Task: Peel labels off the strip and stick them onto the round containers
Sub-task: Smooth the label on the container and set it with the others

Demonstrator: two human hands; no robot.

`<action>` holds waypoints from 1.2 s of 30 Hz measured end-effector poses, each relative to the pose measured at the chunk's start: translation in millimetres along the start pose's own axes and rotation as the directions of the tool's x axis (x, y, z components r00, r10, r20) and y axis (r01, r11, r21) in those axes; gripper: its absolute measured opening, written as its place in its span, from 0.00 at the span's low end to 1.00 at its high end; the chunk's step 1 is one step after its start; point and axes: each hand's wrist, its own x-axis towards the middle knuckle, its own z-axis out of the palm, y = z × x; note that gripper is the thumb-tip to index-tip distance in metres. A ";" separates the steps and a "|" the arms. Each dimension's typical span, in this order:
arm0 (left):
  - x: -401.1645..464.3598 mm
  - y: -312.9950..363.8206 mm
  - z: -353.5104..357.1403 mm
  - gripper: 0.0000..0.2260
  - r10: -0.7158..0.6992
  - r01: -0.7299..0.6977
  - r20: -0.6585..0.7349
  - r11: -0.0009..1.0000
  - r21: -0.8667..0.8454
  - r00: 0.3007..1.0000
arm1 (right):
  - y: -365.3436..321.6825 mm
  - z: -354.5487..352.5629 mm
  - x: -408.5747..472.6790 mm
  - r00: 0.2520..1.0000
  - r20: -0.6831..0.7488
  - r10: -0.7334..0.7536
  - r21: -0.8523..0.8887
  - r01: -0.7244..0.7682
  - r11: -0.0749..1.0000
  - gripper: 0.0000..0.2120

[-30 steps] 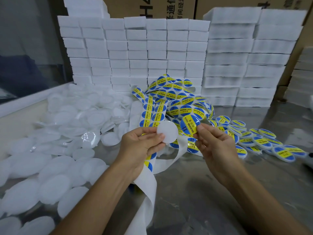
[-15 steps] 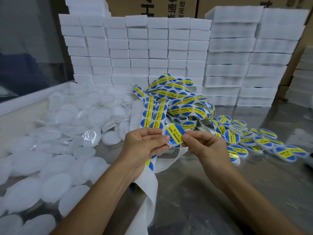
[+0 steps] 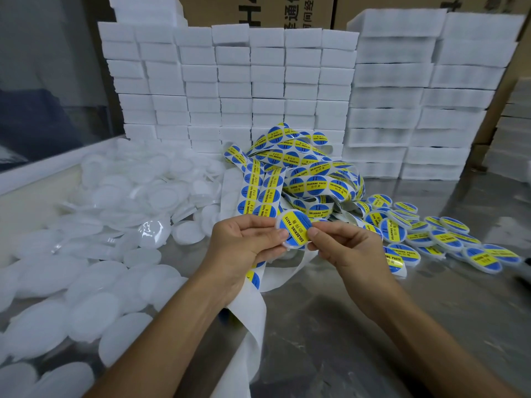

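Head view: both hands (image 3: 244, 245) pinch one labelled container (image 3: 293, 229).

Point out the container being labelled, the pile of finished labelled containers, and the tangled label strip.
container being labelled (image 3: 294, 229): head view, on its yellow label band.
finished labelled containers (image 3: 436, 235): head view, middle of the pile.
label strip (image 3: 311, 175): head view, centre of the tangle.
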 end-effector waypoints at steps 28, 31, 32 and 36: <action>-3.6 -4.9 2.8 0.11 0.107 -0.107 0.183 0.994 -0.009 0.977 | 6.0 4.5 -2.8 0.960 0.152 -0.236 -0.137 0.257 0.957 0.07; -3.2 -5.1 2.0 0.13 0.088 -0.092 0.203 0.996 0.009 0.975 | 5.7 2.0 -1.5 0.967 0.134 -0.216 -0.165 0.237 0.957 0.11; -4.0 -5.0 2.7 0.13 0.084 -0.088 0.211 0.996 0.011 0.974 | 6.5 1.7 -1.3 0.969 0.127 -0.214 -0.180 0.235 0.955 0.13; -4.8 -5.3 3.2 0.17 0.108 -0.111 0.231 0.994 0.000 0.967 | 7.9 3.3 -3.1 0.974 0.120 -0.193 -0.152 0.210 0.966 0.11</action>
